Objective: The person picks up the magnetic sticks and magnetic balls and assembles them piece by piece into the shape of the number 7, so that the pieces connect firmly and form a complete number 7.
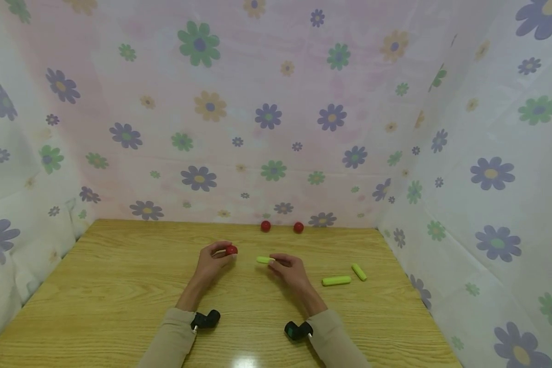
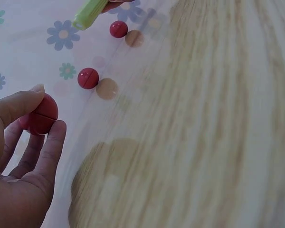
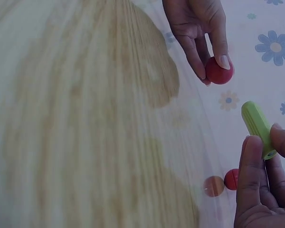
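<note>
Wooden-look table [image 1: 253, 332]: two pieces held up, four lying loose, held pair not in contact

Behind it all a flowered cloth [image 1: 239, 76] is hung. Pinching is being done by both hands above the middle of the table: a red ball by the left hand [image 1: 213, 264], a green stick by the right hand [image 1: 293, 272], each with thumb and fingers. The green stick [image 1: 263, 259] is pointed at the other hand, gap left between. Two more, a longer loose stick [image 1: 336, 281] and a slanted loose stick [image 1: 359, 272], are left lying off to the right. The red ball [image 1: 231, 250] is matched by a left-side spare ball [image 1: 266, 226] and a right-side spare ball [image 1: 298, 227], both parked near the back edge. Early days, probably: one of each in use, two of each left, no stick seen touching a ball.
</note>
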Demonstrator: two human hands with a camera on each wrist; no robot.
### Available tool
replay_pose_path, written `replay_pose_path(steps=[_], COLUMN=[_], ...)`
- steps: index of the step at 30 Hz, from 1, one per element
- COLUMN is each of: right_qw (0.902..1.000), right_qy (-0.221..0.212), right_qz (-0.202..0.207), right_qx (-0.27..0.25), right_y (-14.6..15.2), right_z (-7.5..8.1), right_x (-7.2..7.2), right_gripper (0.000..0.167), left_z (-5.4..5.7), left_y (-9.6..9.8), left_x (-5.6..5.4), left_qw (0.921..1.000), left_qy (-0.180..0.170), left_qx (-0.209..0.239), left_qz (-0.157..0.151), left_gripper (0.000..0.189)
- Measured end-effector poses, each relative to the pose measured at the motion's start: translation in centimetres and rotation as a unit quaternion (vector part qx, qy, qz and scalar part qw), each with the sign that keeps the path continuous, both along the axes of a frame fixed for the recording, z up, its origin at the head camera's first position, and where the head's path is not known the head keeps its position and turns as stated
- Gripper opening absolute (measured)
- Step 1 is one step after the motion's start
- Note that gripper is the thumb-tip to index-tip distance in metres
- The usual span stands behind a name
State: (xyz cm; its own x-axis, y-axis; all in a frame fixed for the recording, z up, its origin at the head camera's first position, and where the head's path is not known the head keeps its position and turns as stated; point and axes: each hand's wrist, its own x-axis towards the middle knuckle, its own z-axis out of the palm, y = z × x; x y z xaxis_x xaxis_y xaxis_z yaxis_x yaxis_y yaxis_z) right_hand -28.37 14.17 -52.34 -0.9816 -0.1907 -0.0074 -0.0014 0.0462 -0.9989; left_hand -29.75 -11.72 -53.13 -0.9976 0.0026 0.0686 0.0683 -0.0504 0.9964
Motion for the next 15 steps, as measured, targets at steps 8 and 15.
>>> replay_pose_path(steps=[8,15], right_qw=[0.9999,0.9998], right_qy=[0.0,0.005], right_qz=[0.005,0.009], right_qx=[-0.011,-0.018], right_y=[-1.0,-1.5], right_z=[0.2,0.2], right_x=[-0.6,-0.9], right_gripper=[0.034,0.034], left_z=[-0.1,-0.2], left_y=[0.1,0.3], left_x=[0.0,0.1], left_qw=[1.0,1.0], left_qy=[-0.001,-0.001], left_qx=[0.004,0.001], left_qz=[0.0,-0.005], left_gripper=[0.043,0.044])
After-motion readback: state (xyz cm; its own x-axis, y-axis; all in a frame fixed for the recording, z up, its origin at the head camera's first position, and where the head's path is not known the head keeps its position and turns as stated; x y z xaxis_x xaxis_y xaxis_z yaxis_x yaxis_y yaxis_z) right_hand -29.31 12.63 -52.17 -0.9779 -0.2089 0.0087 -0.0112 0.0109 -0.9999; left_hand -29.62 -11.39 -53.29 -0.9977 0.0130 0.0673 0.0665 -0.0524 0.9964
